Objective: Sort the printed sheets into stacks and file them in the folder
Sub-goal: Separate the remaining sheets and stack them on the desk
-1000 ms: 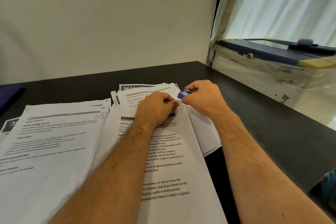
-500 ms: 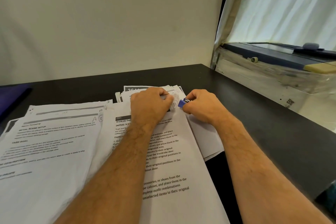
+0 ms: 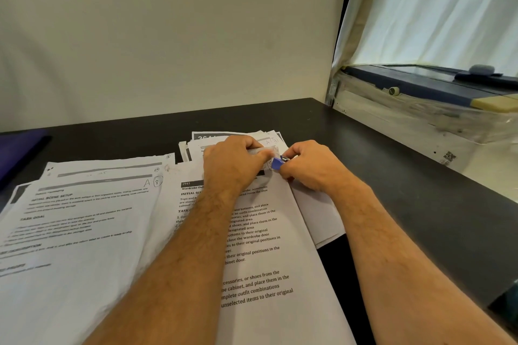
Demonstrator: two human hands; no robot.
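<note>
Change: both hands have drifted slightly up the sheet, the clip still at its corner.
Stack: printed sheets (image 3: 269, 246) lie mid-desk; thin, limp, apt to slide, best pinched at the top corner.
Clip: blue binder clip (image 3: 277, 163), small and stiff.
Left hand (image 3: 232, 168): curled, holding the corner.
Right hand (image 3: 311, 168): pinching the clip.
Desk (image 3: 406, 190): dark.

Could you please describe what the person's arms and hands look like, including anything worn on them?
Both forearms are bare right up to the frame's bottom edge, with no sleeves visible. The left hand and right hand wear no gloves, and no watch, bracelet or ring shows. Fine hair covers both forearms.
</note>
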